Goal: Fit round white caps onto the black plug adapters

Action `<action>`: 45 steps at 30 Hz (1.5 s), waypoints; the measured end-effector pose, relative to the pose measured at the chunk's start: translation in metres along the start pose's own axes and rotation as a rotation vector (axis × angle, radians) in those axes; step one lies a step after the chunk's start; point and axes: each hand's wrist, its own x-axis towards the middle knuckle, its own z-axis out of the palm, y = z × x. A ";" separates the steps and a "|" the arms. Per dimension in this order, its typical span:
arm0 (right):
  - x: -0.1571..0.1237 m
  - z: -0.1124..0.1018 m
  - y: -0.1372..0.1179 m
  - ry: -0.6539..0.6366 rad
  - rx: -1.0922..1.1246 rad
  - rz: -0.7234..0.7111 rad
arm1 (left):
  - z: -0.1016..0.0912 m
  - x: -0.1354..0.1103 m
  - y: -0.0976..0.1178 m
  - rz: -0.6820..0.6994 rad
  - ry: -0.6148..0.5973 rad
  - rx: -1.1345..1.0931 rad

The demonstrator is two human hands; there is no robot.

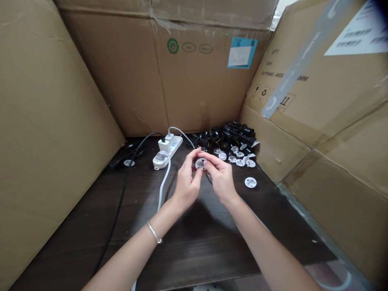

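Observation:
Between my two hands, above the middle of the dark tabletop, is a round white disc (200, 163) with small dark parts on its face. My left hand (188, 178) grips its left side, thumb in front and fingers behind. On the other side my right hand (220, 176) pinches it, with the thumb lying over its face. The fingertips of both hands meet at the top of the disc and cover part of its rim. A similar loose white disc (250, 182) lies flat on the table to the right of my hands.
Behind my hands is a heap of black parts (227, 137) with several white discs at its front. A white power strip (168, 151) with plugs and cables stands left. Another disc (129, 163) lies farther left by black pieces. Cardboard boxes (194, 81) wall the table (194, 258) on three sides.

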 end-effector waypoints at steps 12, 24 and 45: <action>0.006 0.000 0.007 -0.059 0.238 0.179 | -0.017 0.018 -0.005 -0.190 -0.126 -0.233; 0.002 0.000 0.008 0.070 0.079 0.106 | -0.012 0.011 -0.007 -0.203 -0.133 -0.228; -0.013 0.007 0.010 -0.097 -0.849 -0.500 | -0.026 0.027 0.000 -0.527 -0.168 -0.466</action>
